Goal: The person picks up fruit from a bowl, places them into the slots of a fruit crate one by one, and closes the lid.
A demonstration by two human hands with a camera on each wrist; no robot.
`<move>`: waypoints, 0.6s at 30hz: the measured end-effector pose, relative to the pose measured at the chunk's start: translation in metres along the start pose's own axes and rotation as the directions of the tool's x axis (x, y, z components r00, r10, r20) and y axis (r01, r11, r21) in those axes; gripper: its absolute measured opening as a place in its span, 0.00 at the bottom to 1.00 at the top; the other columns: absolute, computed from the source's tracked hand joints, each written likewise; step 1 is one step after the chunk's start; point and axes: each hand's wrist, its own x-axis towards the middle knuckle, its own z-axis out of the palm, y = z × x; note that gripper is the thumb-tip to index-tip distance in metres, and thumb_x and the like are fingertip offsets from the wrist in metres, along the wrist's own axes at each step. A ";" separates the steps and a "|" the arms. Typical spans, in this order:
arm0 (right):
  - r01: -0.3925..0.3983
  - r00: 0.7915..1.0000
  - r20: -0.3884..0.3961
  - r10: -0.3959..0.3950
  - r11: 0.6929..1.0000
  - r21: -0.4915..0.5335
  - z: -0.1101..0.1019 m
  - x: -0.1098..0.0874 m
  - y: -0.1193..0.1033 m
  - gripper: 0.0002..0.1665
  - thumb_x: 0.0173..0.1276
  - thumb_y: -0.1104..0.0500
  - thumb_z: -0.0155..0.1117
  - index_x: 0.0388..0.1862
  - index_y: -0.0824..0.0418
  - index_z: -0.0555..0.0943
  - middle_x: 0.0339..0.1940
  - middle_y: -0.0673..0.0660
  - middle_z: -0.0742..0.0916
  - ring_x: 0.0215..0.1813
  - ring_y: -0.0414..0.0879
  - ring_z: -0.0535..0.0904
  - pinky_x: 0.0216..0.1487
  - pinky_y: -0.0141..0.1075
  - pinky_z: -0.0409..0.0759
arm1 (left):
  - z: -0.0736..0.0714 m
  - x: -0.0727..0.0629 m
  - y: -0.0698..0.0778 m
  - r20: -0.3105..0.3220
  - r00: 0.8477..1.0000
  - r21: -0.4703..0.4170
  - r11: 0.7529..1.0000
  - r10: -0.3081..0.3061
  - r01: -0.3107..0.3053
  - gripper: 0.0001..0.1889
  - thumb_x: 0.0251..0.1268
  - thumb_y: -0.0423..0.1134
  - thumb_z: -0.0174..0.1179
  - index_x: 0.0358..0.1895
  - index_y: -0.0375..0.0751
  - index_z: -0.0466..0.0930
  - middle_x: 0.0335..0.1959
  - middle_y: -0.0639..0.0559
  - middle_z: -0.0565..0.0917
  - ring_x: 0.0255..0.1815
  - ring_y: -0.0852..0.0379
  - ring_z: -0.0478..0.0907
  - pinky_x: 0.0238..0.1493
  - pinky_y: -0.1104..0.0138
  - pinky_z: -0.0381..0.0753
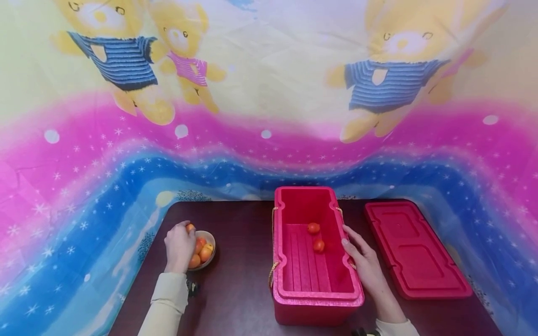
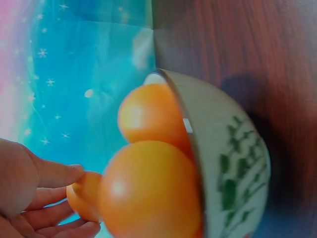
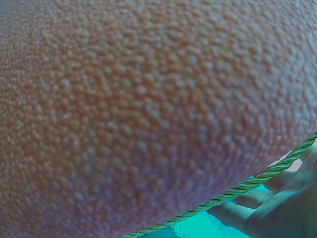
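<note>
My left hand point(image 1: 180, 245) pinches a small round orange fruit point(image 2: 85, 196) between thumb and fingers, right beside the bowl point(image 1: 213, 254). More smooth orange fruits point(image 1: 205, 254) fill that bowl, which has green leaf marks on its outside in the left wrist view. A deep red box point(image 1: 313, 296) stands lidless in the middle of the table, and two orange-red fruits point(image 1: 319, 245) lie on its ribbed floor. Against the box's right wall rests my right hand point(image 1: 366, 263), its fingers extended. The right wrist view is mostly the box's grainy wall, with a twisted cord point(image 3: 237, 191) across it.
A red lid point(image 1: 420, 249) lies flat on the dark table point(image 1: 239, 261), right of the box. Gold cords hang along both box sides. Behind the table hangs a cloth point(image 1: 269, 93) printed with bears.
</note>
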 end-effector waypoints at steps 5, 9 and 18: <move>-0.001 1.000 0.002 0.001 1.000 0.006 0.000 0.000 0.000 0.35 0.77 0.44 0.58 0.80 0.43 0.63 0.74 0.62 0.72 0.53 0.42 0.83 0.45 0.42 0.88 | -0.003 0.001 0.007 -0.010 0.999 -0.012 0.999 0.038 -0.038 0.17 0.71 0.34 0.61 0.58 0.28 0.81 0.55 0.31 0.83 0.56 0.30 0.77 0.63 0.36 0.66; 0.000 1.000 0.006 0.000 1.000 0.014 0.000 0.000 0.000 0.35 0.77 0.44 0.58 0.80 0.43 0.63 0.73 0.62 0.73 0.54 0.44 0.83 0.45 0.42 0.88 | -0.003 0.000 0.011 -0.007 0.998 -0.013 0.998 0.056 -0.056 0.17 0.71 0.34 0.61 0.59 0.29 0.81 0.56 0.32 0.83 0.57 0.30 0.77 0.62 0.36 0.67; 0.009 1.000 0.015 -0.009 1.000 0.021 -0.001 0.001 0.001 0.35 0.77 0.45 0.58 0.80 0.43 0.63 0.73 0.62 0.73 0.55 0.49 0.84 0.44 0.42 0.88 | -0.003 -0.001 0.017 -0.028 0.995 -0.025 0.995 0.098 -0.099 0.16 0.71 0.34 0.61 0.58 0.30 0.81 0.56 0.33 0.83 0.56 0.32 0.79 0.64 0.36 0.68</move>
